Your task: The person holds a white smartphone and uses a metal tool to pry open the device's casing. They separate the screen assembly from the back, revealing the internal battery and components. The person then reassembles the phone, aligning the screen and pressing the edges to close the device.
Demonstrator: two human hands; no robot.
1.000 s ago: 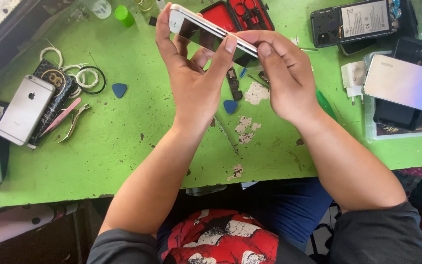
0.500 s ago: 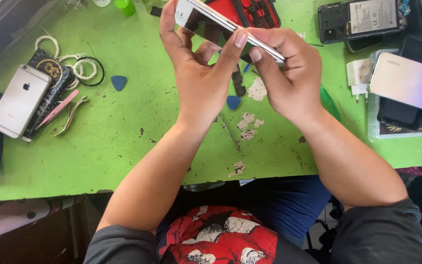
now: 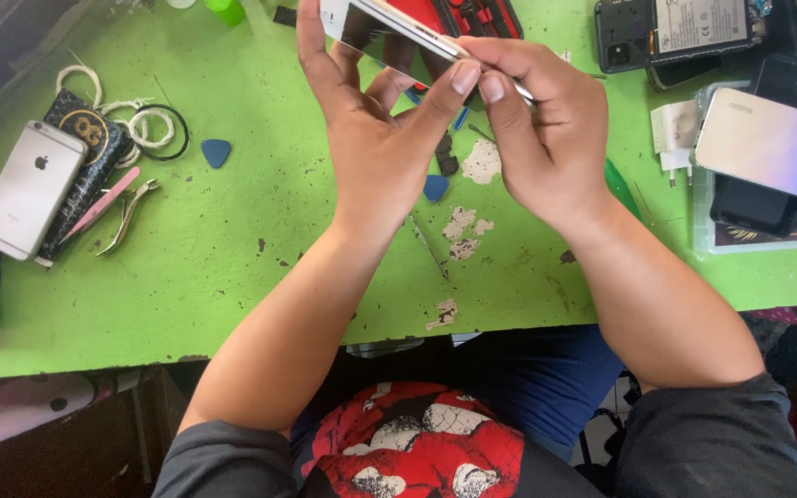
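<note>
1. Silver phone point(image 3: 29, 189) and tweezers point(image 3: 126, 214) lie far left on the green table point(image 3: 232, 277), untouched.
2. Left hand point(image 3: 375, 148) grips the slim phone point(image 3: 398, 28) edgewise, raised above the table.
3. Right hand point(image 3: 546, 129) pinches its lower edge; excess thumb pressure risks cracking or dropping it.

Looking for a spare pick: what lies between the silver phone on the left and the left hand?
In the head view: a blue pick, with pink tweezers and nippers nearer the silver phone.
</note>
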